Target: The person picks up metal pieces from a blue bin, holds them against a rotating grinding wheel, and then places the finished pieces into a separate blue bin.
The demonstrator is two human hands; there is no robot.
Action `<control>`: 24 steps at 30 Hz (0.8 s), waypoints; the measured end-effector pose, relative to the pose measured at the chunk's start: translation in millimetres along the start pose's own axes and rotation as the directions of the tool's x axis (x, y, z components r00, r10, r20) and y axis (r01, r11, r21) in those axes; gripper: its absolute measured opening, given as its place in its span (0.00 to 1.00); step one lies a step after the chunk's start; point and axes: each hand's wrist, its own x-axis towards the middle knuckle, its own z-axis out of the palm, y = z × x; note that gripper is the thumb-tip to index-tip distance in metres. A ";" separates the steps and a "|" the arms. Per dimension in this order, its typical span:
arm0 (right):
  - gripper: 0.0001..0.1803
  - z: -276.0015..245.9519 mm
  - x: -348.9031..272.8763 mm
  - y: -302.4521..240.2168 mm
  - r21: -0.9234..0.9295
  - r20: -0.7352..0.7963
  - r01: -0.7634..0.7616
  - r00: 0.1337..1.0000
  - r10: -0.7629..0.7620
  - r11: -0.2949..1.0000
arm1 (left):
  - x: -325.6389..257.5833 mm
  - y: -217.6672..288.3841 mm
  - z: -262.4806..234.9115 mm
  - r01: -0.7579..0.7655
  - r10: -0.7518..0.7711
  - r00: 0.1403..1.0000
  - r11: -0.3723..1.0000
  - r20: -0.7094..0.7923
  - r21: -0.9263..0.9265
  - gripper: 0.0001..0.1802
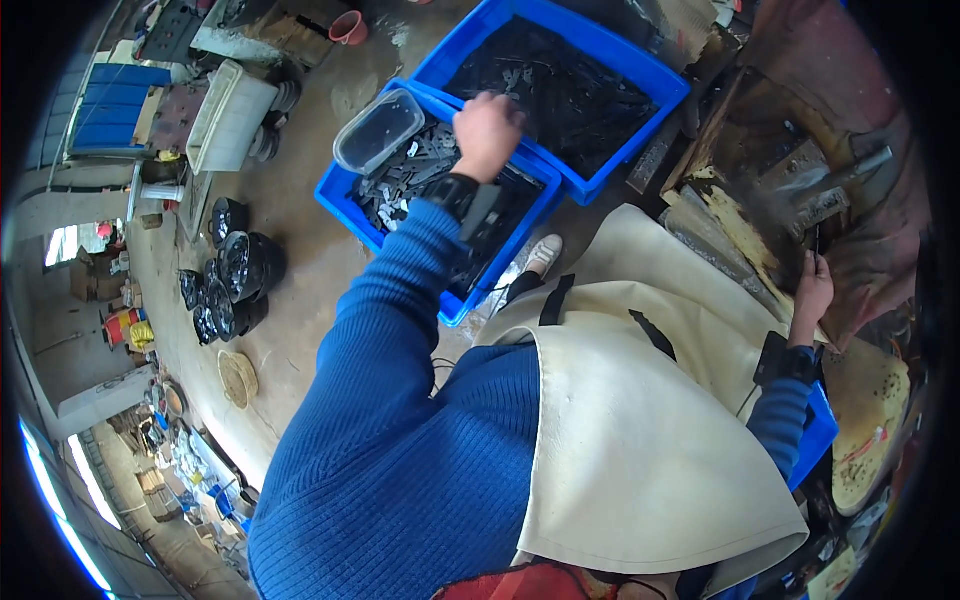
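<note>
My left hand [487, 135] is over the inner edges of two blue bins, its fingers curled and slightly blurred. Whatever it may hold is hidden. The nearer blue bin [345, 215] contains many small grey flat metal pieces [432, 150] and a clear plastic tub [380, 130]. Dark flat pieces [575, 95] fill much of the farther blue bin [632, 140]. At the right, my right hand [813, 290] pinches a thin dark strip [818, 240], its far end close to a metal block [822, 208] on a worn work stand.
A metal bar [850, 172] juts across the stand. A cream apron [650, 430] covers my lap. Black bags [240, 275], a wicker basket [238, 378] and a pink bucket [348, 28] stand on the floor. A speckled cream pad [872, 425] lies at right.
</note>
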 end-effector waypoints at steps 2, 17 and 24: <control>0.18 -4.3 -2.4 -3.7 -0.049 -0.005 0.005 1.000 -0.005 0.999 | 20.2 21.3 15.3 -0.118 0.077 0.981 0.965 0.177 0.235 0.10; 0.18 -24.2 -25.3 -66.8 -0.168 -0.110 -0.258 0.964 0.242 0.951 | 100.1 -91.6 225.4 -0.333 0.387 0.624 0.917 0.679 -0.217 0.17; 0.17 -30.4 -29.4 -59.2 -0.085 -0.130 -0.247 0.963 0.235 0.965 | 131.6 -78.9 193.5 -0.490 0.120 0.594 0.838 0.796 0.240 0.11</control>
